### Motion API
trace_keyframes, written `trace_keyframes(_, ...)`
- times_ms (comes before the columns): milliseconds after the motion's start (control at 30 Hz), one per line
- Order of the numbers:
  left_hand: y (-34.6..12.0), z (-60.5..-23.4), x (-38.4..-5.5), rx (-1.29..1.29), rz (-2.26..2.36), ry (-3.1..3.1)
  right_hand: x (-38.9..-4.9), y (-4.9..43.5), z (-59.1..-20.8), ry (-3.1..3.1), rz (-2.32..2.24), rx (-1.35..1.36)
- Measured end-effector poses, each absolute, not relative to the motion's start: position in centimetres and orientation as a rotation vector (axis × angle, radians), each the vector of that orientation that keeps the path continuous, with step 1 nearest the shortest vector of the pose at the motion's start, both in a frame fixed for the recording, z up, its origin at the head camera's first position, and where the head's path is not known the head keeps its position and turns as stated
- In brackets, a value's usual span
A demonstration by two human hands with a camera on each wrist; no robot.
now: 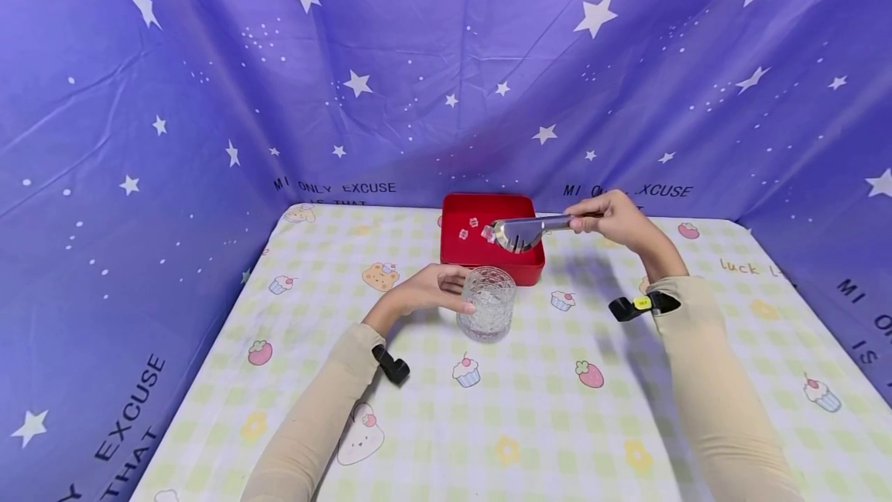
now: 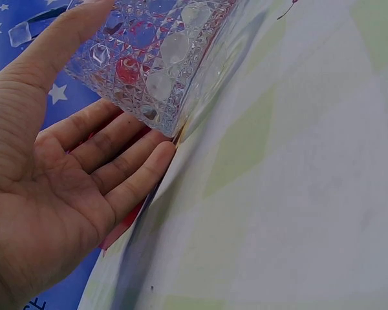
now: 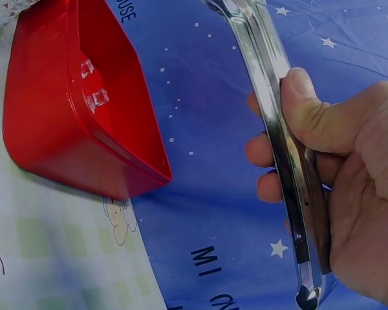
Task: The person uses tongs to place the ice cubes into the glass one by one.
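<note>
A clear cut-glass tumbler point(image 1: 487, 308) stands on the table, its wall patterned with facets. My left hand point(image 1: 433, 289) holds it from the left, thumb on the near side and fingers round the back; in the left wrist view the thumb overlaps the glass. Metal tongs point(image 1: 533, 231) are gripped by my right hand point(image 1: 613, 217), thumb on top and fingers wrapped beneath. Their head hangs over the red tin point(image 1: 535, 276), with a clear ice-like cube point(image 1: 488, 234) at the tips. Several similar small clear pieces point(image 3: 98, 98) lie inside the tin.
A checked tablecloth point(image 1: 425, 417) with cupcake and strawberry prints covers the table. Behind the tin rises a blue star-printed curtain point(image 1: 418, 130), which also runs along both sides. Each wrist wears a black camera band point(image 1: 392, 366).
</note>
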State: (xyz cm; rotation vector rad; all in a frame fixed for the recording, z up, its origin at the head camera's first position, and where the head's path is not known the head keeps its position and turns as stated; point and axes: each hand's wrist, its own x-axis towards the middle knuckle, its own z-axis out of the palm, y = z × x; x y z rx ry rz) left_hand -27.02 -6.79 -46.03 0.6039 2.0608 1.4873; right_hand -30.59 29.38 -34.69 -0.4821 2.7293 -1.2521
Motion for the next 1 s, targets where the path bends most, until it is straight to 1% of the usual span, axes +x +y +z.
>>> trace_keyframes(333, -6.83, -45.84, -26.82, 0.605, 1.490, 2.054, -30.04, 29.10, -34.73, 2.722, -1.229, -0.519)
trace_keyframes(1000, -6.83, -46.15, -27.07, 0.599, 1.487, 2.056, -30.32, 28.89, -35.24, 2.710, -1.163, -0.513)
